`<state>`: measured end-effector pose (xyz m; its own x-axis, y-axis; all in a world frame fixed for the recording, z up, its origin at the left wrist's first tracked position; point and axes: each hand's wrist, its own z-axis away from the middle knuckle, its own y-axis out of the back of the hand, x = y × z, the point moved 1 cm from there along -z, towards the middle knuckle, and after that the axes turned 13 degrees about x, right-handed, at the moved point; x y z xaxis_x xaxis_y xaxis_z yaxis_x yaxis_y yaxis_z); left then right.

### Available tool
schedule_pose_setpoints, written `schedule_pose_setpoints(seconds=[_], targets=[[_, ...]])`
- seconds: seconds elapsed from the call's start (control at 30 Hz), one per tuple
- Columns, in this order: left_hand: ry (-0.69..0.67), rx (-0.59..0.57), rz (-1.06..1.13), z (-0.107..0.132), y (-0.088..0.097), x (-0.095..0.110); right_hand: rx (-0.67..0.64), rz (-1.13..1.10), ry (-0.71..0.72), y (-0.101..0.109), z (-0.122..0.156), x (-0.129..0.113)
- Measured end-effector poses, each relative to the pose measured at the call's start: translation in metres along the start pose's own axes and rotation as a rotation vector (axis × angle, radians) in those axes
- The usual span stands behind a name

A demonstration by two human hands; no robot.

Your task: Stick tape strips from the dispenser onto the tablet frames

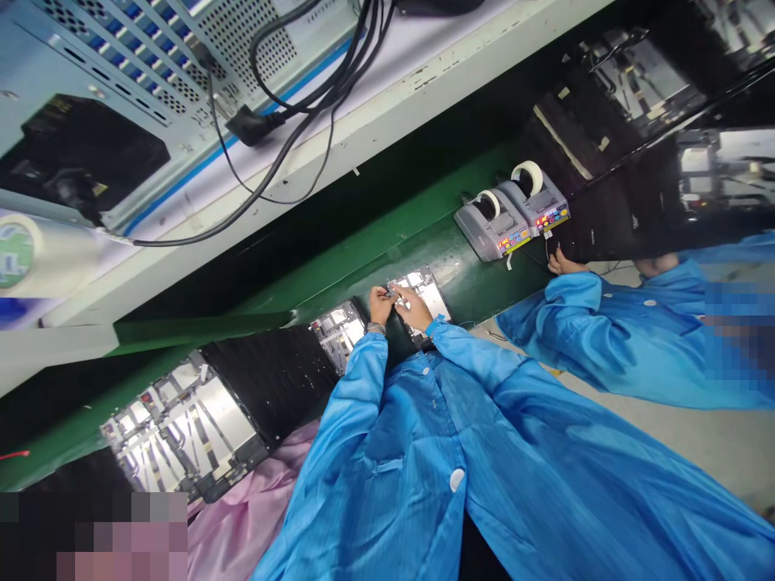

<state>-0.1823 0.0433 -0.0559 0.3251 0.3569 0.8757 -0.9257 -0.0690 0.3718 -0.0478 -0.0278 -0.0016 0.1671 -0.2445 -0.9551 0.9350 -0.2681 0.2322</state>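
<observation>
At the bench, my left hand [380, 308] is closed, its fingertips pinched at the upper left corner of an opened electronic device [431, 289] with silvery inner parts. My right hand [414, 310] reaches over the same device from the right, thumb and fingers drawn together at that corner. The two hands' fingertips nearly meet there. Whatever small part they pinch is too tiny to make out. Just left of my left hand lies a group of similar opened devices [340, 332].
A black row of packed devices [272, 363] and more silvery ones [187, 420] extend left. Two grey tape dispensers [492, 222] stand right, near a co-worker's hand [564, 262]. Above are a shelf edge [424, 89], hanging black cables [303, 121] and a computer case [151, 48].
</observation>
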Motion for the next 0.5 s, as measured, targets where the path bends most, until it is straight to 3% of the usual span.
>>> schedule_pose_setpoints(seconds=[0.07,0.13,0.23,0.5], targets=[[0.003,-0.004,0.009,-0.001,0.000,-0.001,-0.024,0.182,0.173,0.005,-0.003,-0.002],[0.004,-0.003,0.012,-0.002,0.000,-0.003,-0.054,0.311,0.217,0.008,-0.004,-0.001],[0.014,-0.009,0.030,0.000,-0.001,-0.005,-0.058,0.381,0.202,0.011,-0.002,0.006],[0.049,0.011,0.073,0.007,-0.006,-0.009,0.029,0.269,0.115,0.008,-0.003,0.022]])
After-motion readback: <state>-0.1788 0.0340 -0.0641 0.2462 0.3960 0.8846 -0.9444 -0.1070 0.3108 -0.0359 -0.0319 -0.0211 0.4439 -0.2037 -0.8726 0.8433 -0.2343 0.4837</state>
